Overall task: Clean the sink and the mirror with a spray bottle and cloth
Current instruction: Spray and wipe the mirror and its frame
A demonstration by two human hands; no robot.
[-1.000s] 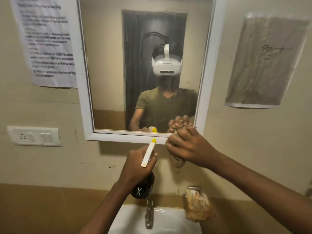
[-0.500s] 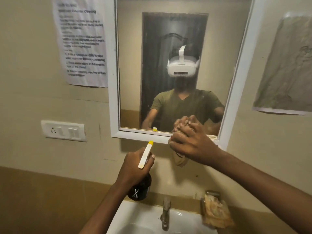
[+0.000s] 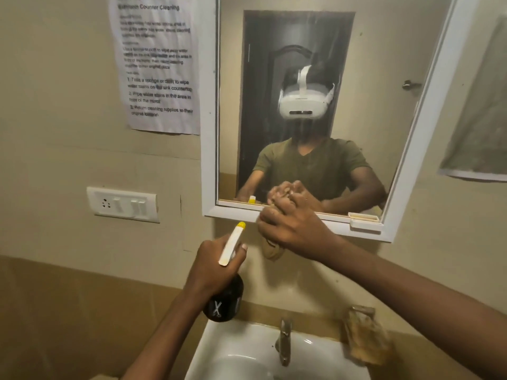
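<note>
Right hand [image 3: 295, 229] has its fingers curled tight round a bunched tan cloth [image 3: 271, 249], knuckles up, pressed at the bottom edge of the mirror [image 3: 384, 78] where glass meets the white frame; a tail of cloth hangs below the hand against the wall. Left hand [image 3: 212, 266] grips the neck of the dark bottle [image 3: 225, 303], white nozzle with yellow tip pointing up toward the mirror's lower edge, just beside the right hand, not touching it. I can't tell if a finger is on the trigger. Sink [image 3: 247, 352] sits below both, tap [image 3: 284, 341] at centre, a brownish wad on the holder [image 3: 365, 335] to the right of it. Step in hand looks like wiping the mirror's lower strip. To do it well: flatten the cloth more, since a balled wad only contacts on a small patch and will smear; work side to side along the bottom edge, then overlapping passes upward. Faint vertical streaks show on the glass over the reflected headset, so the middle needs a pass too. Watch the small white tray [image 3: 365, 222] clipped on the frame's lower right corner, a hard sweep could knock it. Keep the nozzle clear of the wiping hand, and spray glass, not the switch plate [image 3: 123, 204] or the paper notice [image 3: 159, 64] to the left. Drips will run to the frame lip, so finish there. Sink appears not yet started, though I can't judge its state from here.
</note>
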